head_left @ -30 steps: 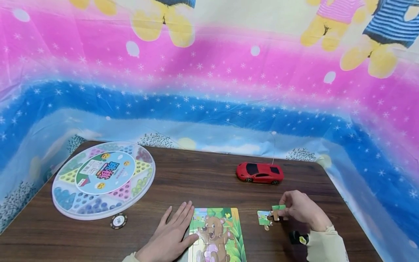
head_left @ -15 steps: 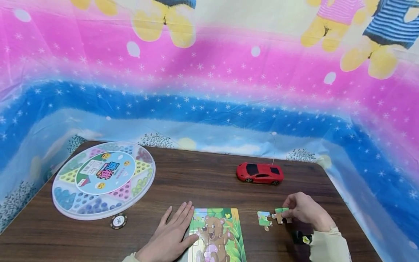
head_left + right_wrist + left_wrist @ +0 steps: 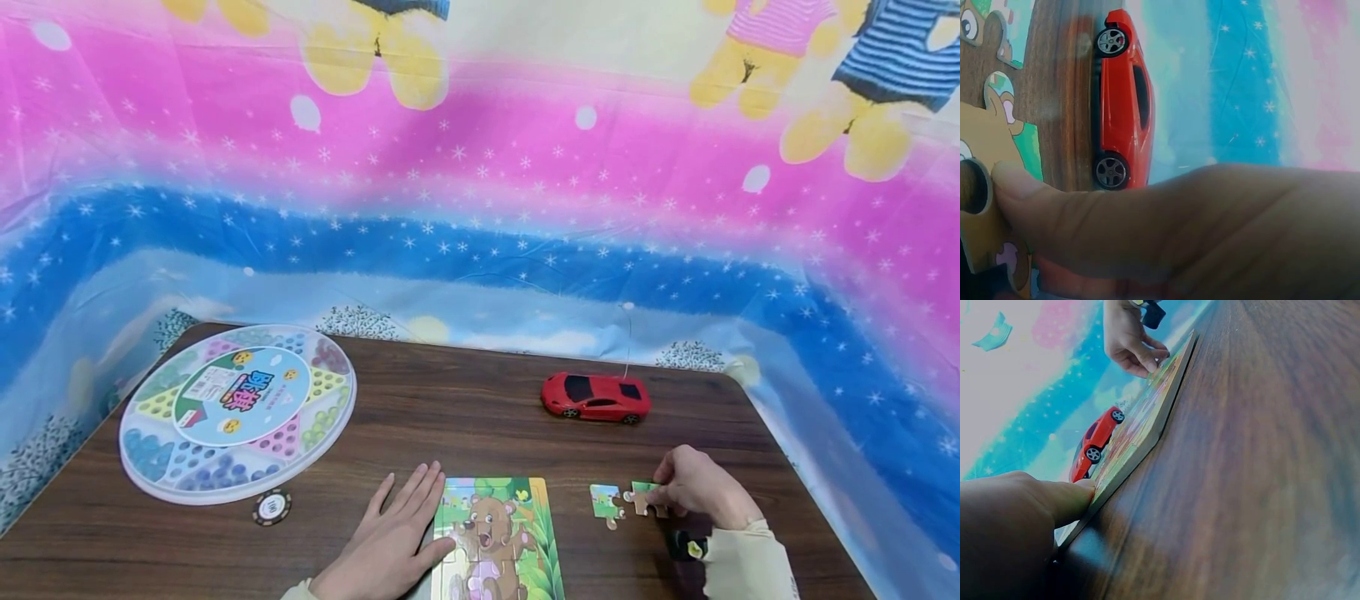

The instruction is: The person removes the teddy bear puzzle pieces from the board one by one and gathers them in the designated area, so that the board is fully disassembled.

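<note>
My left hand (image 3: 393,533) lies with straight fingers on the table. Its thumb touches the left edge of a jigsaw puzzle (image 3: 487,533) showing a brown bear, also seen edge-on in the left wrist view. Right of the puzzle, my right hand (image 3: 701,487) pinches a puzzle piece (image 3: 642,500) with brown fur and a green edge. In the right wrist view the thumb (image 3: 1029,190) presses on that piece's face; the other fingers are mostly hidden. A second piece (image 3: 603,502), with blue sky and green, lies just to the left, a small gap apart.
A red toy car (image 3: 595,397) stands behind the loose pieces. At the left lie a round board game (image 3: 240,412) with coloured marbles and a poker chip (image 3: 272,506). A black band (image 3: 684,546) sits at my right wrist. Printed cloth (image 3: 480,225) hangs behind the wooden table (image 3: 442,417).
My right hand has drawn the held puzzle piece slightly to the right and nearer, widening the gap to the second piece. My left hand and the puzzle have stayed put.
</note>
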A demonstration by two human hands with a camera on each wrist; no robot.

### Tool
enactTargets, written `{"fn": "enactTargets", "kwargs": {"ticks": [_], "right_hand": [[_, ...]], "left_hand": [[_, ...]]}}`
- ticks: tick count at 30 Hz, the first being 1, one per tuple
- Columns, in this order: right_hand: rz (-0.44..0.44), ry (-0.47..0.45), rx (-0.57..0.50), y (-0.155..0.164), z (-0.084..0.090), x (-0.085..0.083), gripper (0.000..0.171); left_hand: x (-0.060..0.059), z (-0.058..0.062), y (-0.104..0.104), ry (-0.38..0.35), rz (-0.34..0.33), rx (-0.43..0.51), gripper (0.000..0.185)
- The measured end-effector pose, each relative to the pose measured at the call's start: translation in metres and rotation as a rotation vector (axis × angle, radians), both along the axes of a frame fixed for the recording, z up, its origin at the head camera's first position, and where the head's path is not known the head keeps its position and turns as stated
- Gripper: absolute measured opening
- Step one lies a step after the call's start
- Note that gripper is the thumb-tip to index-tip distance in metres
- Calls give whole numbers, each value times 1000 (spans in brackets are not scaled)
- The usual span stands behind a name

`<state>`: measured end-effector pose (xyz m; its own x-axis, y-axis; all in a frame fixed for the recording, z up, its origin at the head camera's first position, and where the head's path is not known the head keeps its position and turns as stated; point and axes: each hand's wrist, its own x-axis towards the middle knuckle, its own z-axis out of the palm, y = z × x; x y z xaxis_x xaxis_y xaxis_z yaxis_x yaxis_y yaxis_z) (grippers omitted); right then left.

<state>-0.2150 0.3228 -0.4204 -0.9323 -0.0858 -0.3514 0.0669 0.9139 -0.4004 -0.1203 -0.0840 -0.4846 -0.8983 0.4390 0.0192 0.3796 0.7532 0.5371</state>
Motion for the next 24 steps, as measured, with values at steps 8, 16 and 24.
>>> {"fn": "enactTargets", "kwargs": {"ticks": [8,16,24], "right_hand": [[0,-3,19,-1,0,0,21],[-6,-4,0,-1,-2,-2,23],[-17,-11,6,-1,-2,-2,29]], "left_hand": [[0,-1,0,-4,-1,-1,80],[-1,-1,-1,-22,-11,18,79],[-1,-1,-1,-30,-14,11,80]]}}
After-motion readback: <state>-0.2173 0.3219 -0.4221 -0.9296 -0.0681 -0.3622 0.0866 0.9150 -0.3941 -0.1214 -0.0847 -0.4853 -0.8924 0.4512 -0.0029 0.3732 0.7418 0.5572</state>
